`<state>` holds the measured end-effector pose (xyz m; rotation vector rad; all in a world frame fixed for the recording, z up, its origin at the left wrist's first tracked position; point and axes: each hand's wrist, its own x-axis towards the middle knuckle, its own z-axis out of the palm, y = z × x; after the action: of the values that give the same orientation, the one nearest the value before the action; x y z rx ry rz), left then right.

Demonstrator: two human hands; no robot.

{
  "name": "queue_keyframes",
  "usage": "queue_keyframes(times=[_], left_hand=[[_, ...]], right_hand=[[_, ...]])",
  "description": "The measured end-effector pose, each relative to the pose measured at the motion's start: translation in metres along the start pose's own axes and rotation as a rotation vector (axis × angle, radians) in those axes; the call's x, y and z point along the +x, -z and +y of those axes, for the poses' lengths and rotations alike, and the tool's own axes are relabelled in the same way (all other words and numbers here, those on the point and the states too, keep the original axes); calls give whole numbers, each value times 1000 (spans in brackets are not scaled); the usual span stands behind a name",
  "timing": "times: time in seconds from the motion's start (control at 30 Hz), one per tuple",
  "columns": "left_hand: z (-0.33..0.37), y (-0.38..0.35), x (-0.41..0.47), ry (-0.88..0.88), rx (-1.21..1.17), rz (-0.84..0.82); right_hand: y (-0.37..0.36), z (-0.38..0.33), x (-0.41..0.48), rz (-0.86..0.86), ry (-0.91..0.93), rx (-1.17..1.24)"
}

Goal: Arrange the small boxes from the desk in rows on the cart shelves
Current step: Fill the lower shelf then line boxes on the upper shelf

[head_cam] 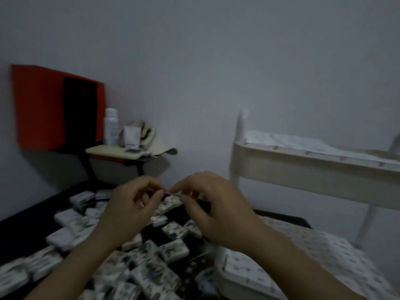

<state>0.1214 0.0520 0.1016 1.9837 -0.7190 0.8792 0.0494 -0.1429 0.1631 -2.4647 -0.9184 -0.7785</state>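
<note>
Hands in view: two. The left hand and the right hand are raised together over the far part of the desk, knuckles toward the camera, fingers curled. Between them sits one box, white with a dark print. The left thumb and fingers pinch its left end and the right thumb and fingers pinch its right end. Blur hides the exact contact points. Neither hand holds anything else that can be made out.

Desk: one, dark-topped, in the lower left. The loose boxes lie on it in a disordered heap, some overlapping and some tilted. There are well over twenty, but motion blur prevents an exact count. The pinched box is above the far edge of this heap, apart from the cart.

Cart: one, white, to the right of the desk. Two shelves are visible. The upper shelf carries a flat layer of boxes in rows. The lower shelf, just beside the desk, carries a layer likewise in rows. The number per shelf cannot be told.

Other items: one red cabinet on the wall at left. Below it is one side table bearing one white bottle, upright, and one tube beside it.
</note>
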Motion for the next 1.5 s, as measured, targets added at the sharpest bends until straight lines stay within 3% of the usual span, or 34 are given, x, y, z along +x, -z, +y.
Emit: queue_keyframes(times=[0.17,0.27,0.43,0.73,0.9,1.17,1.3,1.5], left_hand=[[-112,55,-65,470,223,-8],[-161,85,-90,585,318,1],[-218,99,-103,645,480,-65],[-245,92,-91,811,590,-273],[-246,100,-86,852,551,-358],[-239,102,-84,797,446,-199],[-231,105,-85,740,369,-81],[-221,109,-86,752,179,61]], right_hand=[[-105,8,42,-255,-105,119],[-160,22,68,-324,-183,140],[-232,38,100,-370,-283,186],[-297,9,123,-487,-173,309],[-308,11,129,-568,-116,-18],[-329,13,135,-688,-217,-172],[-329,16,137,-697,-278,-78],[-323,13,127,-553,-327,173]])
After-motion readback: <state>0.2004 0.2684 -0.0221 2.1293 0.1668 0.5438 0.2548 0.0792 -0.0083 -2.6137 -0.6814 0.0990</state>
